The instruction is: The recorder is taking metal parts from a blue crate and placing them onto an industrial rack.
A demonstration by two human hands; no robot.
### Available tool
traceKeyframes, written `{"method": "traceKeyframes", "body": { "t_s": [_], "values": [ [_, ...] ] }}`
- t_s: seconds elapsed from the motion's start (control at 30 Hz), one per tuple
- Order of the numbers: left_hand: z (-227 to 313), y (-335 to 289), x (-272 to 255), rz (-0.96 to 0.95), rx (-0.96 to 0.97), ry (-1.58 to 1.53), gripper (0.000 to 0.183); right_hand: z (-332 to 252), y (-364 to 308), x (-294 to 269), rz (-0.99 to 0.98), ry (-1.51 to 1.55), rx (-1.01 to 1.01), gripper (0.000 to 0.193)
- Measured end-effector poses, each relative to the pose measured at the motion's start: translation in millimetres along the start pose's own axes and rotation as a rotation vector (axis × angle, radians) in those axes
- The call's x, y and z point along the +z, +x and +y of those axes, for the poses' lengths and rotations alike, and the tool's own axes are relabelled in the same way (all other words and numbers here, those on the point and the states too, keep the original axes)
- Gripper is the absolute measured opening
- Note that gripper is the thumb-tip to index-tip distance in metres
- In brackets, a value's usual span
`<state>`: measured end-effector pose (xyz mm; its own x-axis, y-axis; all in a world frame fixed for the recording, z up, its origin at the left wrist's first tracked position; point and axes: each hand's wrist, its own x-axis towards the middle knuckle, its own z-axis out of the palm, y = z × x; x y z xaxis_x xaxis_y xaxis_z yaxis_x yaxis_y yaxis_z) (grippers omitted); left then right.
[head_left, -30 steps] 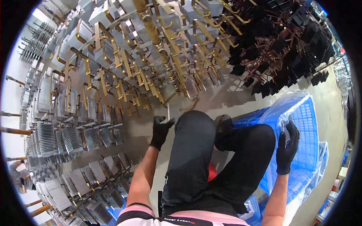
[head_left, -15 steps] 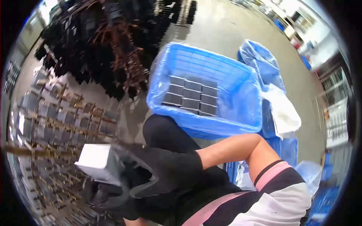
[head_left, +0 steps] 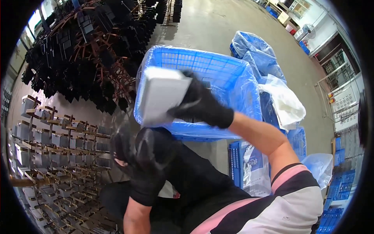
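Note:
My right hand (head_left: 202,103), in a black glove, grips a light grey metal heat sink (head_left: 161,95) by its right side, smeared by motion. It is held over the near left part of a blue plastic crate (head_left: 255,103) lined with clear film. Several dark finned heat sinks (head_left: 205,84) lie inside, mostly hidden behind my hand. My left hand (head_left: 142,156), also in a black glove, is over my dark-clothed leg, below the crate's near left corner. Its fingers are blurred but look apart, and nothing shows in them; one bare fingertip pokes through the glove.
Racks with brass-coloured arms (head_left: 50,146) carry several grey metal parts at left. Behind them hang black parts on a reddish rack (head_left: 97,50). Right of the crate stand another film-lined blue crate (head_left: 257,48) and a white bag (head_left: 286,101). A blue basket (head_left: 235,160) sits near my right elbow.
My right hand has carried the heat sink from beside the left racks up and right to the crate. My left hand has come away from it and now shows nothing held.

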<state>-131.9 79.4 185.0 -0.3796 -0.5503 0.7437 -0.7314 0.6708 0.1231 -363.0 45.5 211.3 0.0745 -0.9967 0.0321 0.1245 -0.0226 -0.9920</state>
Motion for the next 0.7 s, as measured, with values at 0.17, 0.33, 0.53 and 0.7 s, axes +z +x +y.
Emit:
{"method": "traceKeyframes", "body": {
  "t_s": [0.17,0.33,0.53,0.7],
  "values": [
    [-52.2,-22.8,-6.6,0.003,-0.035,0.068,0.064,44.6,20.7,-163.7,0.237,-0.558,-0.185,0.072],
    [-84.5,-71.3,-4.5,-0.118,-0.333,0.035,0.059,124.9,-0.5,-276.7,0.405,-1.156,0.077,0.069],
    [-94.2,-75.5,-2.5,-0.170,-0.437,-0.166,0.054,140.0,2.2,-269.2,0.410,-1.591,0.689,0.055],
    [-96.6,-87.7,1.7,-0.199,-0.525,-0.255,0.051,156.7,4.5,-279.0,0.252,-1.633,0.651,0.051]
  ]
}}
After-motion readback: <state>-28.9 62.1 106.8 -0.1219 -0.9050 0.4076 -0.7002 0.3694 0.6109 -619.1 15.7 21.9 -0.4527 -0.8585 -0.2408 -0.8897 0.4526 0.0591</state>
